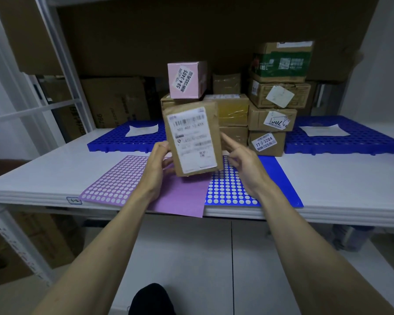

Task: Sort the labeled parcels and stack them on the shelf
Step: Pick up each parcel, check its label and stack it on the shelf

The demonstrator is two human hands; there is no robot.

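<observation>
Brown kraft-wrapped parcel (192,138), oblong and slightly crumpled, held upright just above the front of the white shelf (43,169), its face nearly covered by a white shipping label with barcodes and blurred print. Gripped at its left edge by the left hand (157,164), fingers (163,146) curled round the side. Right hand (243,164) just beside the right edge, fingers loosely spread and forefinger extended toward the parcel; contact not clear. Beneath the parcel, two flat sticker sheets lying side by side on the shelf: a purple sheet (116,180) dotted with white circles and a blue sheet (232,189) of the same pattern. Behind, a stack of cardboard boxes on a blue perforated plastic pallet (125,137): a pink box (187,79) with a label reading 58-4-3405 on top at the left, a low carton (266,143) labelled 17-2-3204 at the bottom right, plain taped cartons between, and a green-printed carton (282,62) topmost at the right. A second blue pallet (350,142) to the right, each pallet carrying a white paper slip. Large brown cartons in shadow along the back, white metal shelf uprights (62,64) at the left, pale tiled floor below.
</observation>
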